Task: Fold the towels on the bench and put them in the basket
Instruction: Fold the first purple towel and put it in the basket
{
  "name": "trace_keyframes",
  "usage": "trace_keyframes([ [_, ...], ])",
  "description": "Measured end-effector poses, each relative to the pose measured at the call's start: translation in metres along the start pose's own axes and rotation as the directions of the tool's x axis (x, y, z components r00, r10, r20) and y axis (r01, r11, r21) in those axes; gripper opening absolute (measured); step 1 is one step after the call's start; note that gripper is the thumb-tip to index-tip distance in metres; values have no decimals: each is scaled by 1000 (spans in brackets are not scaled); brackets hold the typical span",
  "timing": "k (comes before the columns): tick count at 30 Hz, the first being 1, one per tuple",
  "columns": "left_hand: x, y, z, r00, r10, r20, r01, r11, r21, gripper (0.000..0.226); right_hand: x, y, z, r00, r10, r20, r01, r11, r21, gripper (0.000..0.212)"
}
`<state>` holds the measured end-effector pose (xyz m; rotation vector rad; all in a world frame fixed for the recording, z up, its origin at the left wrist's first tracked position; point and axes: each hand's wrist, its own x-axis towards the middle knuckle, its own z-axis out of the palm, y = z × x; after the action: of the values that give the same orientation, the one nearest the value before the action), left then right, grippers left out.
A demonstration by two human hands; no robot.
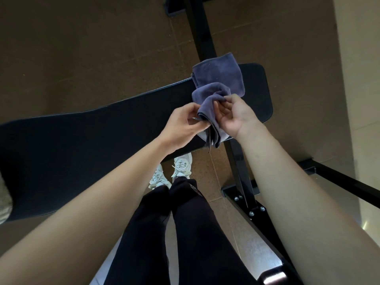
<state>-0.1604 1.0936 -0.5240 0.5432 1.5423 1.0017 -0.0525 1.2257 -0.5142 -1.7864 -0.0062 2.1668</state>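
A dark blue-grey towel [207, 99] is bunched up above the right end of the black padded bench [92, 145]. My left hand [183, 124] pinches its lower edge between thumb and fingers. My right hand [232, 114] grips the towel's other side, fingers curled into the cloth. Behind them a second dark blue-grey towel [218, 73] lies on the bench's far edge, partly hanging over it. No basket is in view.
The bench's black metal frame [242, 173] runs under the pad, with a bolted foot and a crossbar to the right. My legs and white shoes [170, 171] stand beside the bench. A pale fabric edge [4, 200] shows at far left. Brown floor surrounds everything.
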Motion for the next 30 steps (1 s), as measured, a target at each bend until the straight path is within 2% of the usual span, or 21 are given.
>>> trace_keyframes([
  [2, -1, 2, -2, 1000, 12, -24, -11, 1000, 26, 6, -5, 2, 0, 1000, -9, 15, 10, 998, -68, 15],
  [5, -8, 11, -9, 997, 6, -70, -8, 999, -31, 4, -20, 6, 0, 989, -78, 129, 119, 929, -350, 31],
  [7, -15, 21, -15, 993, -11, -122, -4, 993, -118, 10, -34, 11, -1, 945, -143, 294, 283, 810, -514, 35],
  [10, -31, 40, -30, 982, -9, -186, -26, 983, -184, 14, -57, 20, -2, 839, -265, 476, 540, 508, -671, 24],
  [12, -44, 51, -44, 977, 12, -212, -52, 981, -184, 4, -73, 27, 3, 777, -302, 553, 630, 375, -680, 22],
  [16, -73, 67, -76, 968, 41, -246, -90, 978, -190, 6, -97, 47, 30, 683, -301, 666, 730, 237, -641, 23],
  [19, -94, 70, -100, 959, 37, -280, -95, 976, -196, 7, -108, 71, 52, 651, -287, 703, 756, 170, -632, 25],
  [23, -122, 59, -137, 949, 34, -314, -96, 979, -183, 13, -115, 108, 76, 608, -275, 745, 787, 85, -611, 16],
  [26, -146, 52, -166, 942, 52, -331, -113, 979, -167, 23, -120, 137, 91, 594, -270, 758, 791, 20, -612, 21],
  [28, -164, 46, -189, 944, 78, -320, -129, 981, -142, 30, -125, 158, 101, 577, -244, 779, 786, -93, -611, 26],
  [30, -183, 41, -210, 953, 99, -285, -129, 988, -87, 28, -130, 179, 111, 574, -218, 789, 753, -239, -614, 27],
])
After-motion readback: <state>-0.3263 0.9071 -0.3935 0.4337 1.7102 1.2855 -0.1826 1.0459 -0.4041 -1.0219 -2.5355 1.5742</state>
